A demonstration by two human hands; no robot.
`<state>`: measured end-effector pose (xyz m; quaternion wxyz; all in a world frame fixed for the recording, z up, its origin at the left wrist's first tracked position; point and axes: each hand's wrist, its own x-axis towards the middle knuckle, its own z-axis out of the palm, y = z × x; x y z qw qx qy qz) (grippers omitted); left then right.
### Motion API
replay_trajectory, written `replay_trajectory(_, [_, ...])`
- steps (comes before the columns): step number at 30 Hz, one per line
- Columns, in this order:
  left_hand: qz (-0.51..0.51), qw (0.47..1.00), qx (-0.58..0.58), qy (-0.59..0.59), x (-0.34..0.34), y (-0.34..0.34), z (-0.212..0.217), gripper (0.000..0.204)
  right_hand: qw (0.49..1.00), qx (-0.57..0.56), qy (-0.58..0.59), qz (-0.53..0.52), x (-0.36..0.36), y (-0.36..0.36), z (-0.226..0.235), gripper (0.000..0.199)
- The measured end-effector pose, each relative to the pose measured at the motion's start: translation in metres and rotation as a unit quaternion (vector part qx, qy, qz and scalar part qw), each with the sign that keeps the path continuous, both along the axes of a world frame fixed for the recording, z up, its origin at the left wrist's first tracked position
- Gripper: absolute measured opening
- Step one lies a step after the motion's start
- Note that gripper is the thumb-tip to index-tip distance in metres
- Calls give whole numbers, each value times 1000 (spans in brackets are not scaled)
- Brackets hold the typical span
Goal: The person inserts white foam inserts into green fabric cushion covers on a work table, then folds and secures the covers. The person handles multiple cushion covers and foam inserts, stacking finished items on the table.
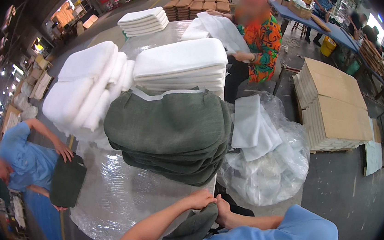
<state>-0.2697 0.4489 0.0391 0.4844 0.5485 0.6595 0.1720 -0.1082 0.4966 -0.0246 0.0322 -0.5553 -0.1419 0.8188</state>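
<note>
Close to my body, at the table's near edge, my left hand (199,199) and my right hand (223,212) are closed side by side on the top edge of a dark green fabric cover (194,227). The cover hangs below them against my lap, partly hidden by my left forearm and shirt. Just beyond my hands lies a tall stack of dark green fabric covers (168,124) on the plastic-wrapped table (115,196). Behind that stack are a pile of white padding sheets (179,58) and, to its left, thick folded white padding (77,83).
Across the table, a person in a patterned shirt (266,48) handles a white sheet (223,30). At left, a person in blue (37,146) holds a dark green piece (68,180). Right of the table are a clear plastic bag of white material (265,173) and stacked cardboard (337,104).
</note>
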Motion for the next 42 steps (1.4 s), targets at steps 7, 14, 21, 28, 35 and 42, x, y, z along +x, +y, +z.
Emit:
replay_trajectory(7, [28,999,30,19,-1,-8,-24,42,998,46,-51,16,-14,4,3,41])
replay_trajectory(14, [52,997,-36,31,3,-2,-31,42,967,160,-138,140,-13,9,-35,35])
replay_trajectory(21, [36,998,-37,34,-3,-1,-47,43,919,276,-194,202,-17,5,-54,42])
replay_trajectory(28, [113,992,56,17,1,-15,-37,46,887,341,-219,223,-12,4,-93,48])
replay_trajectory(35, [298,867,-278,-286,1,-155,14,45,887,345,-204,228,-13,2,-80,50])
replay_trajectory(42, [527,767,-210,-300,40,-193,1,54,886,357,-205,213,-14,-1,-74,49])
